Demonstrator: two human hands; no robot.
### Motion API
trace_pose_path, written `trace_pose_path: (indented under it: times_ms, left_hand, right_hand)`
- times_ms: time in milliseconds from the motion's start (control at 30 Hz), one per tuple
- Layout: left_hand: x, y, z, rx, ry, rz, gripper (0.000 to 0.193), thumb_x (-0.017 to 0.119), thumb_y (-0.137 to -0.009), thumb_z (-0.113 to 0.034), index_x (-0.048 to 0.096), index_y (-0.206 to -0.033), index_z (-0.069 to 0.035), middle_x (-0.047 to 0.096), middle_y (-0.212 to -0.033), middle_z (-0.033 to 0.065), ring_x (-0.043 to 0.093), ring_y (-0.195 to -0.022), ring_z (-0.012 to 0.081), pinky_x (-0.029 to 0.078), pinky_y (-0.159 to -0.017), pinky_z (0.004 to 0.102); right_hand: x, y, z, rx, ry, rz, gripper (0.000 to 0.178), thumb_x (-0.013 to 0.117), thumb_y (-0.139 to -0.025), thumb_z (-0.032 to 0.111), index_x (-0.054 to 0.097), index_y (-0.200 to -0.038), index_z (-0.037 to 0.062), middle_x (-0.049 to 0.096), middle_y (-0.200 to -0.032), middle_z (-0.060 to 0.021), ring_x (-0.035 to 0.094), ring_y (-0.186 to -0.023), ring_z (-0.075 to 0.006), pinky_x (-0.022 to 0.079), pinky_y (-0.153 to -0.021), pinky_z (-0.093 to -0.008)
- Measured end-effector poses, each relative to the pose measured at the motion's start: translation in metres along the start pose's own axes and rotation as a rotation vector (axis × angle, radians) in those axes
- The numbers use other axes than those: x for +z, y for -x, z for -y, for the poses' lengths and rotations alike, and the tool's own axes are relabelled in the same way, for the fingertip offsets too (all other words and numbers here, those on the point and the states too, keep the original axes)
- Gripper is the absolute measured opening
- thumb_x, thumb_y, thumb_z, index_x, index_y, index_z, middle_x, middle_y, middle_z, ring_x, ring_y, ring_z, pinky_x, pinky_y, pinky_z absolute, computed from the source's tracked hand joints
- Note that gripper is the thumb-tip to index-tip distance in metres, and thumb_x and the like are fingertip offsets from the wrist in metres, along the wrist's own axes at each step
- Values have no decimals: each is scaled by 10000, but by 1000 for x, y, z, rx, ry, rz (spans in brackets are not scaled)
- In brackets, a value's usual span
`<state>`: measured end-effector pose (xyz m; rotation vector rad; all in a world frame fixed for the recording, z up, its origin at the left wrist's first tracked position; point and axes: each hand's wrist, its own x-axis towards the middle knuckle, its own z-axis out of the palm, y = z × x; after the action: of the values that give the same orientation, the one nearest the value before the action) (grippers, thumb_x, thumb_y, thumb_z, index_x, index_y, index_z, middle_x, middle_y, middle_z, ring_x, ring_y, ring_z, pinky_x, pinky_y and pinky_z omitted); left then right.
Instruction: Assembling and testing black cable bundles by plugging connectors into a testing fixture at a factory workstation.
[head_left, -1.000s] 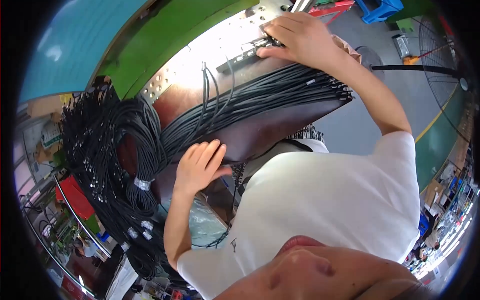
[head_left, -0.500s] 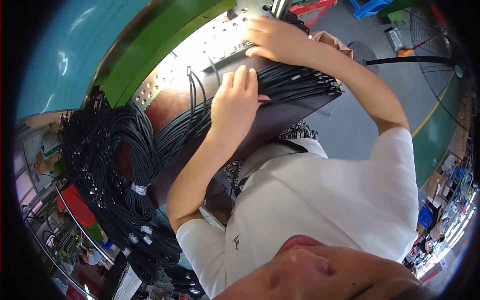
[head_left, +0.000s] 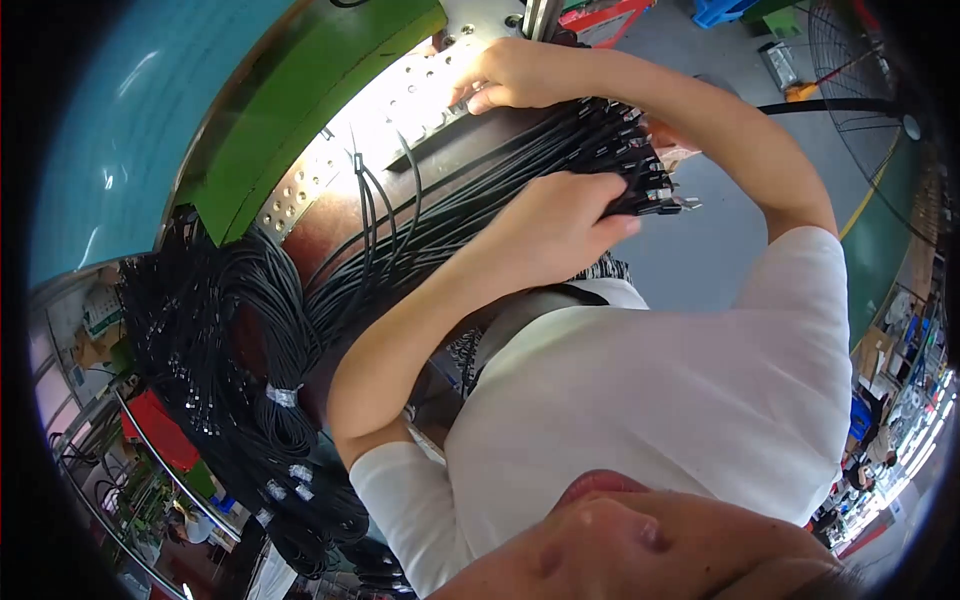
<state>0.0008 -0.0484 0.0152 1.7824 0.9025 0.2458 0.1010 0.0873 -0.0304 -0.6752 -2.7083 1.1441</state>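
Many black cables [head_left: 440, 220] with bare metal connectors at their right ends lie across the brown worktop. My left hand [head_left: 560, 225] is over this bundle near the connector ends [head_left: 655, 195], its thumb and forefinger apart and no cable visibly between them. Under the bright light, my right hand [head_left: 500, 78] bends its fingers down at the perforated metal plate [head_left: 405, 95]. Glare hides whatever those fingertips hold. A few cables stand up from the bundle to a small dark connector [head_left: 358, 162] at the plate's edge.
A green machine guard [head_left: 310, 110] runs behind the plate, beside a blue panel [head_left: 110, 130]. Coiled cables tied with silvery bands [head_left: 283, 397] hang on the left. A fan with a wire cage [head_left: 850, 90] stands beyond my right arm.
My left hand has moved right along the bundle to its connector ends. My right hand has shifted left along the plate, its fingers now more bent.
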Motion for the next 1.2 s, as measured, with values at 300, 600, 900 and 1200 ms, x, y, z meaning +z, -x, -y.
trace_pose_path:
  times_ms: [300, 600, 900, 1200]
  left_hand:
    - [45, 44, 27, -135, 1315, -551, 242, 519, -972, -242, 594, -986, -13, 438, -619, -35, 349, -528, 26, 256, -454, 183]
    - [54, 60, 40, -130, 1397, -737, 289, 496, -980, -293, 566, -983, -13, 518, -650, 21, 428, -521, 68, 328, -457, 208]
    - [60, 106, 43, -256, 1219, -846, 280, 480, -984, -275, 561, -977, -7, 614, -691, 86, 571, -551, 136, 491, -537, 253]
    - [50, 111, 54, 11, 1620, -861, 272, 468, -994, -288, 553, -1032, -32, 386, -613, -42, 320, -534, 35, 288, -501, 208]
  right_hand:
    - [32, 28, 2, -271, 96, -164, 263, 662, -772, 55, 649, -1034, 73, 586, -937, -84, 556, -927, -273, 448, -812, -377]
    - [51, 55, 54, -512, 633, -600, 308, 662, -686, 150, 616, -976, 59, 574, -894, -44, 595, -803, -212, 499, -686, -323]
    - [67, 34, 62, -411, 548, -607, 313, 637, -682, 60, 618, -994, 39, 577, -922, -60, 579, -828, -229, 476, -719, -336]
    - [75, 6, 69, -295, 310, -297, 265, 640, -665, -26, 586, -914, 46, 602, -932, -81, 593, -866, -283, 507, -705, -353]
